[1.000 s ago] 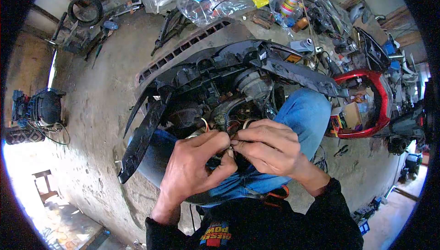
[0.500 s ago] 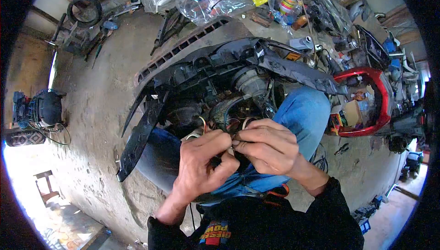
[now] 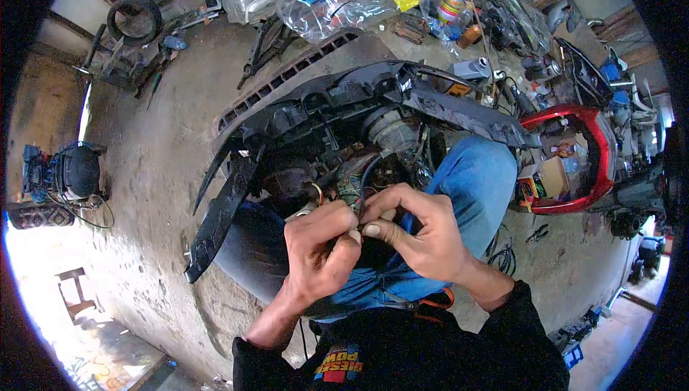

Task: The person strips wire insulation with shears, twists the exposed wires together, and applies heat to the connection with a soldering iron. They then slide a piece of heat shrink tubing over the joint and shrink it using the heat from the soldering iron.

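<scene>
My left hand (image 3: 319,247) is closed, thumb and forefinger pinched together above my lap. Against its fingertips, my right hand (image 3: 420,233) also pinches, thumb tip meeting forefinger. A thin dark wire (image 3: 364,183) runs down from the black plastic motorbike front panel (image 3: 323,107) to the fingers of both hands; its end is hidden by them. Other loose wires (image 3: 318,191) stick out just beyond my left hand. The panel lies across my knees with its inner side up, showing a round lamp housing (image 3: 395,129).
Orange-handled pliers (image 3: 434,301) lie at my lap. A red plastic frame (image 3: 599,158) and a small cardboard box (image 3: 552,178) are on the right. Plastic bags (image 3: 330,3) and bottles lie beyond, a tyre (image 3: 136,18) far left, and a black machine (image 3: 75,172) at left.
My right hand has turned slightly, its forefinger lifting and the thumb coming more into view. My left hand has shifted a little; both fingertips stay close together.
</scene>
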Demonstrator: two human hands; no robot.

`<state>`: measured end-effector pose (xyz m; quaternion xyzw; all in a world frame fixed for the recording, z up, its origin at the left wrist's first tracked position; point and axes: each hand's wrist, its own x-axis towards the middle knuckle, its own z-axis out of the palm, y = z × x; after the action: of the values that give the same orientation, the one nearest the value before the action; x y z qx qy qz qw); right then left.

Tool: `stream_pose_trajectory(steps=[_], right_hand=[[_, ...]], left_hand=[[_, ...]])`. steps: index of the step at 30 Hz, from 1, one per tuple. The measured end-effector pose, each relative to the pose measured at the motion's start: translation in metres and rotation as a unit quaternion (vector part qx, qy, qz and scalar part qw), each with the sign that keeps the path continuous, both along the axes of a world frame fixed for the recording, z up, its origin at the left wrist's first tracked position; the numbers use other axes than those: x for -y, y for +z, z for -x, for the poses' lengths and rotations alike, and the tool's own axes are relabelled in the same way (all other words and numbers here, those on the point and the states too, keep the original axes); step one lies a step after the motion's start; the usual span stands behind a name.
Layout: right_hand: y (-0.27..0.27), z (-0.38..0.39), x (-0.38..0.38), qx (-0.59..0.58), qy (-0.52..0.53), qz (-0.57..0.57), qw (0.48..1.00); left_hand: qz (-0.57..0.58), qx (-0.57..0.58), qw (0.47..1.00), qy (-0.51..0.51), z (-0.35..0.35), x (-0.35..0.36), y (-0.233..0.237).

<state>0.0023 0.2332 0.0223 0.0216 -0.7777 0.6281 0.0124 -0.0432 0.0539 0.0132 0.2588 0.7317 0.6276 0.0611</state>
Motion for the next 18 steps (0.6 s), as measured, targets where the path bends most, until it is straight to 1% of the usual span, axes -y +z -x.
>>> stream_pose_trajectory(steps=[3,6,9,12,13,15,16,17,18], right_hand=[[0.009,-0.001,-0.002,0.105,0.023,0.061,0.992],[0.008,0.001,-0.005,0.165,0.052,0.162,0.972],[0.009,0.004,-0.013,0.207,0.112,0.246,0.940],[0.008,0.008,-0.020,0.232,0.150,0.265,0.924],[0.011,0.009,-0.021,0.220,0.141,0.243,0.934],[0.017,0.009,-0.024,0.196,0.121,0.200,0.952],[0.017,0.007,-0.025,0.141,0.105,0.157,0.972],[0.016,0.005,-0.026,0.085,0.087,0.112,0.986],[0.015,0.002,-0.027,0.031,0.068,0.066,0.995]], left_hand=[[-0.007,-0.032,0.999,0.004,-0.001,0.001,-0.007],[-0.006,-0.067,0.998,-0.012,0.001,0.003,-0.011],[-0.007,-0.081,0.996,-0.030,0.002,0.003,-0.008],[-0.041,-0.059,0.996,-0.048,0.001,0.002,-0.011],[-0.057,-0.048,0.996,-0.054,0.001,0.001,-0.012],[-0.042,0.018,0.998,-0.043,-0.004,-0.002,-0.003],[-0.033,0.052,0.997,-0.037,-0.008,-0.002,0.004],[-0.037,0.159,0.986,-0.044,-0.012,0.001,0.009],[-0.039,0.266,0.962,-0.051,-0.019,0.006,0.014]])
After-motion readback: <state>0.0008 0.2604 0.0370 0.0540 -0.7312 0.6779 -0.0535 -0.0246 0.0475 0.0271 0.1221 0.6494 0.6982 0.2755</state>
